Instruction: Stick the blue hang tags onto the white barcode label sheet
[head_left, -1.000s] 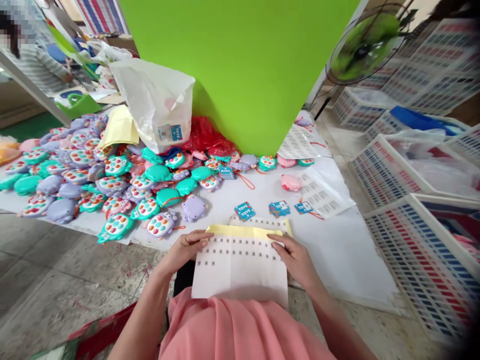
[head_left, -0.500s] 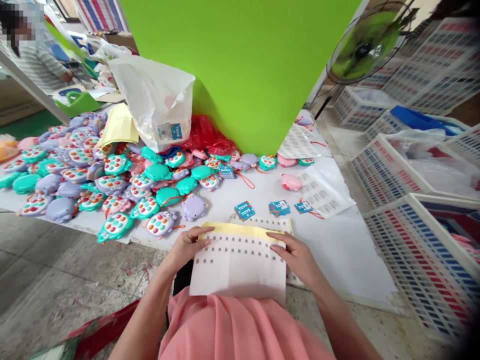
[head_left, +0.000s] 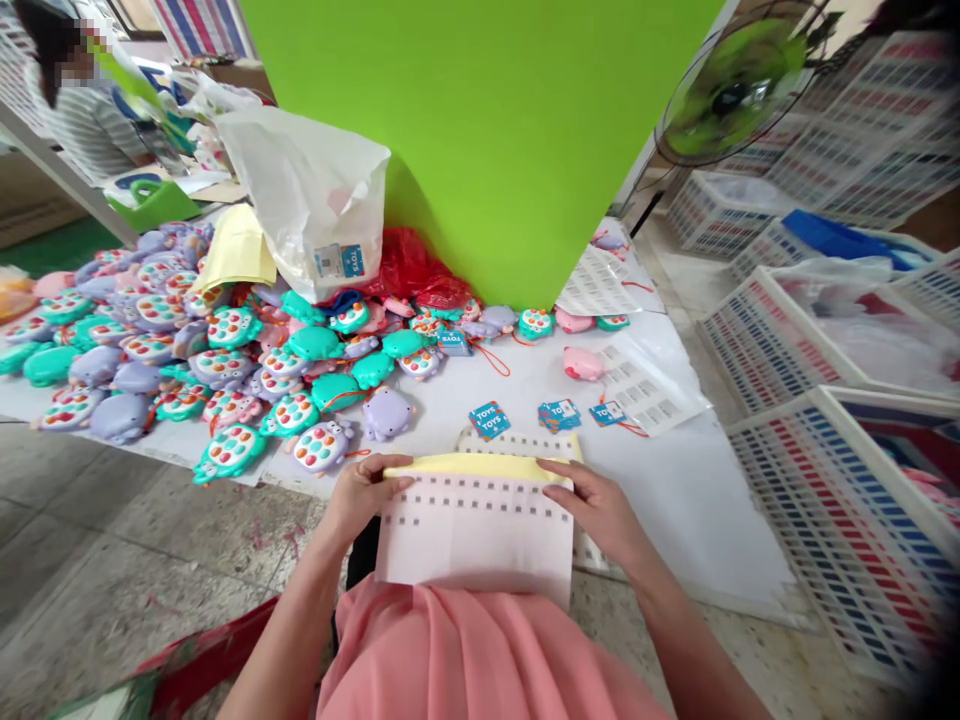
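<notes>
- Left hand [head_left: 366,497]: at 10 o'clock on the label sheet [head_left: 474,530], fingers [head_left: 394,484] pressed together and curled over its upper edge, apparently pinching it against the thumb.
- Right hand [head_left: 592,510]: at 2 o'clock on the same sheet, fingers [head_left: 559,472] pressed together on its upper right corner, apparently pinching it too.
- Label sheet: white, printed with rows of small grey squares, held in both hands above the lap, its lower edge against the pink garment [head_left: 465,650].
- Yellow paper [head_left: 480,465]: a strip shows along the sheet's top edge, touching it.
- Second printed sheet [head_left: 517,443]: at 12 o'clock, partly under the yellow paper.
- 3 blue hang tags [head_left: 489,420]: in a row at 12 to 1 o'clock, on white sheeting [head_left: 697,500].
- Toy heap [head_left: 150,350]: teal, lilac and pink turtle-shaped toys with coloured buttons, at 10 to 11 o'clock.
- Pink toy [head_left: 583,363]: alone at 1 o'clock, beside a clear sheet of labels [head_left: 649,385].
- White plastic bag [head_left: 300,200]: at 11 o'clock, above the heap.
- White plastic crates [head_left: 840,520]: at 2 to 3 o'clock, on the floor.
- Co-worker [head_left: 90,130]: far off at 11 o'clock.
</notes>
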